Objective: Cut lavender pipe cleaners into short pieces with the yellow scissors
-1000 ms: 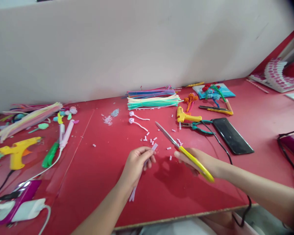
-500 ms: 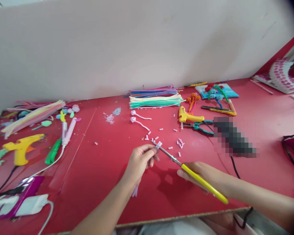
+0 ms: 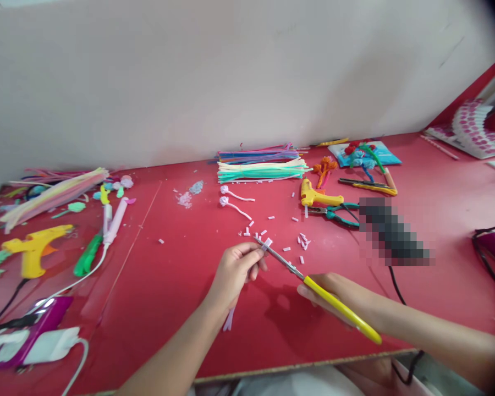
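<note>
My left hand [image 3: 241, 267] pinches pale lilac pipe cleaners [image 3: 229, 319]; their lower ends hang out below the palm and their tips poke up past the fingers. Scissors with yellow handles [image 3: 340, 308] are held in my right hand [image 3: 334, 289], the blades lying across the lilac tips right at my left fingertips. Short cut lilac pieces [image 3: 303, 241] lie scattered on the red table beyond the hands. Two small pale lilac fuzzy balls on stems [image 3: 239, 209] rest farther back.
Bundles of coloured pipe cleaners [image 3: 262, 168] lie against the white wall [image 3: 231, 71]. A yellow glue gun [image 3: 319, 195], green-handled pliers [image 3: 340, 215] and a utility knife [image 3: 369, 186] are at right. Another glue gun [image 3: 35, 250] and a power strip [image 3: 37, 335] with cords sit at left.
Both hands, the scissors and the lilac pipe cleaners stay almost exactly where they were. The view has shifted very slightly.
</note>
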A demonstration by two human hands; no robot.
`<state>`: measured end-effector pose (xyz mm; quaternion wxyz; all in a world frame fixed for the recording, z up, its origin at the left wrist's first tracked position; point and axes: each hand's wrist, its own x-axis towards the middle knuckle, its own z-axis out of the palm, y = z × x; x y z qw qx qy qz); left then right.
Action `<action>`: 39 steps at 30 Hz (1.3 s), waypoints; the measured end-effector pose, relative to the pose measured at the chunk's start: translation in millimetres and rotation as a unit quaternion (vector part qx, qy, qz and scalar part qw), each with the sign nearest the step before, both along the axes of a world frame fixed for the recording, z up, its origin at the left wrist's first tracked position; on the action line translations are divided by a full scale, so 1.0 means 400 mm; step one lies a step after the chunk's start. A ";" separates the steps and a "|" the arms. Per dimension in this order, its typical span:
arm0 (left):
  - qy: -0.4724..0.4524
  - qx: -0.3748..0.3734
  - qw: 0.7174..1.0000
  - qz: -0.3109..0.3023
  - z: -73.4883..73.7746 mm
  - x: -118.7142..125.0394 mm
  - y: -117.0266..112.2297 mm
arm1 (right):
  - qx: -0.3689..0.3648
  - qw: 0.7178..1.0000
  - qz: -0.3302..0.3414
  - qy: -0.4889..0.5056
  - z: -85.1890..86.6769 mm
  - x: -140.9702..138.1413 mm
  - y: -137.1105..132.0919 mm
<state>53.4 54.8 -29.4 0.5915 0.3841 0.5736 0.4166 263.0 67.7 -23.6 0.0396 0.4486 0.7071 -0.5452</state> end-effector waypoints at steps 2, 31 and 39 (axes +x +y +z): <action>-0.003 0.000 1.000 0.002 -0.003 0.000 0.002 | -0.005 1.000 -0.005 0.021 -0.003 -0.005 -0.002; -0.116 -0.087 0.989 0.009 -0.096 -0.025 0.039 | -0.245 0.955 -0.143 -0.083 0.043 -0.084 0.020; -0.122 -0.094 0.988 0.003 -0.096 -0.022 0.039 | -0.241 0.959 -0.133 -0.066 0.044 -0.075 0.015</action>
